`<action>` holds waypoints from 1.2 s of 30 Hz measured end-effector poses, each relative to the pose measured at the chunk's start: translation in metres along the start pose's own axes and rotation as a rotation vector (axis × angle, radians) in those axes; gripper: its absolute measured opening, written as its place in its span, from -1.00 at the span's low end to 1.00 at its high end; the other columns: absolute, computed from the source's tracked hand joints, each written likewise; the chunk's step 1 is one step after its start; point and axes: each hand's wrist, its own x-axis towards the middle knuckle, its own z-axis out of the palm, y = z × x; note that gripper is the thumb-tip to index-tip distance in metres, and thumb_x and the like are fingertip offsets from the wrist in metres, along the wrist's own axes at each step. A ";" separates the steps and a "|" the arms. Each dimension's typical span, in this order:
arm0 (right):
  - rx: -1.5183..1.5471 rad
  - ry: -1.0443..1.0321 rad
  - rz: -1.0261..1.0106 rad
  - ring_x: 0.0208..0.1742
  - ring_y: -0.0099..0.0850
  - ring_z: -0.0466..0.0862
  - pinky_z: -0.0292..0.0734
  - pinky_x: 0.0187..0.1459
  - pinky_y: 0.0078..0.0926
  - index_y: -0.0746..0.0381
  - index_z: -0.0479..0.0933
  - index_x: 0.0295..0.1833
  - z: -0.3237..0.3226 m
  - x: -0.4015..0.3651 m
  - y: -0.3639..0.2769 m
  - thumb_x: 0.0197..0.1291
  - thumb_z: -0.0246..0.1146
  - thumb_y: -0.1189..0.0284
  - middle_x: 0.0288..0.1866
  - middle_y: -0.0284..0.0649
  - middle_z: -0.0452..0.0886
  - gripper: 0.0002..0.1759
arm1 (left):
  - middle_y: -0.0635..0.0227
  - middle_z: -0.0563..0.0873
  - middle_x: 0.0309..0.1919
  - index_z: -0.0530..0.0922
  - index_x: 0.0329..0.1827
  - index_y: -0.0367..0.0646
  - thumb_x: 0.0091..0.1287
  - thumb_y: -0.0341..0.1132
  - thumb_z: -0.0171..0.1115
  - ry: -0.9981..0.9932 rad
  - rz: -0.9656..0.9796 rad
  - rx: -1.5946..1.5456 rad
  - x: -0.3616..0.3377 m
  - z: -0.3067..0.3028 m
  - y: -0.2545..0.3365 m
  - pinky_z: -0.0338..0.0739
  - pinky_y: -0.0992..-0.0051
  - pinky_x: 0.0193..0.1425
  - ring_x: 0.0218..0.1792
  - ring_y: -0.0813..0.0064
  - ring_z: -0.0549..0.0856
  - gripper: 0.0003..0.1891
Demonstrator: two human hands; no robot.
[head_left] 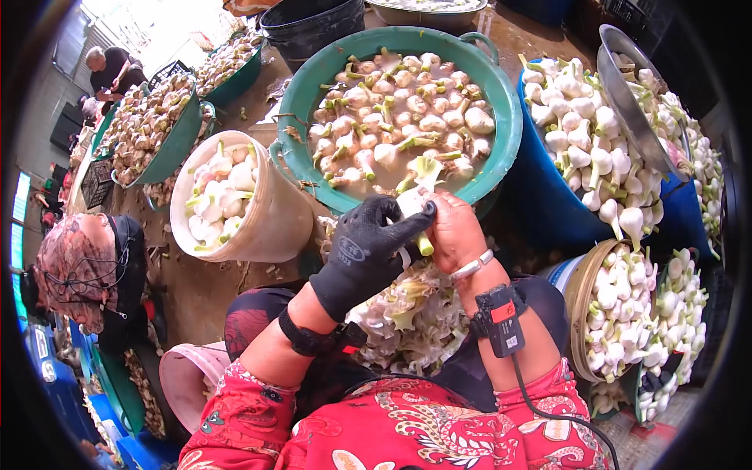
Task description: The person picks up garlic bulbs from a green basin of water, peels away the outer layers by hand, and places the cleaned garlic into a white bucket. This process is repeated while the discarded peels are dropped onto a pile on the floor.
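Just above my lap, in front of the green basin (511, 149), both hands meet at one garlic bulb (410, 202). My left hand (368, 244), in a black glove, is closed round it with thumb and fingers. My right hand (456, 233) is bare and pinches at its right side, partly hiding it. A green stem end (424, 245) sticks out below the gloved thumb. Pale green leafy skin (428, 172) rises above the fingers. Whether my right hand also holds a small tool, I cannot make out. Loose garlic peelings (415, 317) are heaped below my hands.
Garlic bulbs (384, 117) float in murky water in the basin. A white bucket (270, 227) of peeled garlic stands left; a blue tub (540, 184) and a pail (576, 313) of white bulbs stand right. Co-workers (116, 70) and heaped garlic tubs (168, 145) are at the left.
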 end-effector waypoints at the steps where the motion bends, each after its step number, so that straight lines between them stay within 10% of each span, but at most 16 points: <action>1: -0.033 0.045 0.021 -0.09 -0.42 0.63 0.53 -0.02 -0.51 0.40 0.49 0.01 -0.004 0.002 0.000 0.33 0.01 0.53 -0.12 -0.16 0.62 -0.76 | 0.20 0.55 -0.36 0.61 0.08 0.07 -0.06 -0.48 0.37 0.016 0.029 -0.022 0.000 0.002 -0.002 0.51 0.32 -0.18 -0.26 0.20 0.58 -0.47; 4: -0.253 0.179 -0.131 -0.14 -0.35 0.65 0.56 -0.10 -0.52 0.40 0.48 -0.05 -0.008 -0.001 -0.004 0.31 0.01 0.51 -0.16 -0.13 0.62 -0.78 | 0.23 0.64 -0.28 0.59 0.07 -0.08 0.11 -0.50 0.30 0.134 0.011 -0.471 0.000 0.005 -0.016 0.54 0.41 -0.19 -0.27 0.36 0.63 -0.59; 5: 0.027 0.222 -0.061 -0.25 -0.31 0.65 0.57 -0.25 -0.49 0.35 0.50 -0.15 -0.003 0.003 -0.018 0.29 0.01 0.51 -0.26 -0.14 0.61 -0.82 | 0.30 0.67 -0.18 0.58 0.04 -0.22 0.25 -0.46 0.23 0.107 -0.495 -1.226 -0.005 -0.007 -0.006 0.55 0.49 -0.17 -0.28 0.49 0.65 -0.72; 6: 0.309 0.261 0.016 -0.37 -0.28 0.64 0.57 -0.39 -0.46 0.31 0.52 -0.24 0.003 0.006 -0.033 0.27 0.01 0.51 -0.36 -0.16 0.60 -0.83 | 0.33 0.67 -0.13 0.56 0.05 -0.28 0.33 -0.39 0.18 0.175 -0.513 -1.406 -0.006 -0.015 -0.013 0.57 0.52 -0.14 -0.27 0.52 0.66 -0.73; 8: 0.172 0.165 -0.040 -0.34 -0.26 0.66 0.59 -0.42 -0.49 0.32 0.51 -0.24 0.002 -0.002 -0.052 0.29 0.02 0.49 -0.35 -0.09 0.60 -0.83 | 0.29 0.67 -0.11 0.52 0.10 -0.31 0.37 -0.34 0.12 0.305 -0.582 -1.374 -0.006 -0.021 -0.032 0.58 0.49 -0.12 -0.22 0.49 0.67 -0.70; 10: -0.281 -0.405 0.217 -0.48 -0.38 0.66 0.55 -0.51 -0.56 0.40 0.50 -0.04 0.003 -0.021 -0.060 0.27 0.14 0.43 -0.37 -0.14 0.61 -0.74 | 0.26 0.65 -0.07 0.47 0.16 -0.28 0.38 -0.34 0.10 0.305 -0.547 -1.119 -0.007 -0.028 -0.036 0.58 0.45 -0.08 -0.16 0.46 0.67 -0.66; 12: -0.755 -0.508 0.493 -0.50 -0.47 0.64 0.54 -0.52 -0.58 0.41 0.53 -0.01 0.008 -0.030 -0.050 0.18 0.27 0.42 -0.42 -0.20 0.62 -0.68 | 0.20 0.65 -0.09 0.52 0.04 -0.33 0.31 -0.51 0.17 0.350 -0.562 -1.185 -0.010 -0.025 -0.044 0.60 0.34 -0.01 -0.11 0.35 0.66 -0.75; 18: -0.749 -0.199 -0.006 -0.59 -0.67 0.50 0.33 -0.58 -0.75 0.20 0.48 -0.42 0.015 -0.023 -0.034 0.16 0.26 0.48 -0.50 -0.39 0.58 -0.87 | 0.24 0.65 -0.09 0.46 0.11 -0.22 0.27 -0.46 0.22 0.326 -0.643 -1.556 -0.009 -0.019 -0.034 0.64 0.30 -0.06 -0.12 0.34 0.68 -0.66; 23: -0.673 -0.160 -0.076 -0.53 -0.69 0.53 0.39 -0.52 -0.72 0.23 0.49 -0.42 0.023 -0.020 -0.028 0.20 0.20 0.49 -0.50 -0.40 0.57 -0.87 | 0.36 0.67 -0.27 0.55 -0.04 -0.26 0.28 -0.45 0.23 0.224 -0.675 -1.214 -0.011 -0.032 -0.036 0.57 0.57 -0.22 -0.34 0.59 0.64 -0.80; 28: -0.619 -0.101 -0.062 -0.51 -0.68 0.57 0.43 -0.51 -0.75 0.20 0.50 -0.40 0.021 -0.017 -0.031 0.29 0.17 0.40 -0.46 -0.39 0.59 -0.81 | 0.26 0.72 -0.30 0.59 -0.11 -0.27 0.24 -0.48 0.21 0.491 -0.410 -0.136 -0.024 -0.150 -0.142 0.56 0.52 -0.12 -0.26 0.51 0.69 -0.83; 30: -0.641 -0.131 -0.043 -0.51 -0.68 0.57 0.43 -0.51 -0.75 0.20 0.50 -0.40 0.019 -0.016 -0.027 0.27 0.20 0.40 -0.47 -0.40 0.58 -0.82 | 0.09 0.69 -0.21 0.61 -0.08 -0.20 0.09 -0.34 0.32 0.368 -0.319 0.451 -0.038 -0.178 -0.152 0.51 0.29 0.04 -0.13 0.12 0.64 -0.69; 36: -0.706 -0.123 -0.010 -0.51 -0.67 0.57 0.44 -0.50 -0.75 0.22 0.51 -0.36 0.026 -0.012 -0.016 0.23 0.23 0.45 -0.48 -0.41 0.57 -0.88 | 0.20 0.62 -0.10 0.68 -0.06 0.20 0.04 -0.19 0.35 -0.232 -0.618 0.774 -0.060 -0.146 -0.190 0.47 0.25 0.07 0.00 0.19 0.60 -0.66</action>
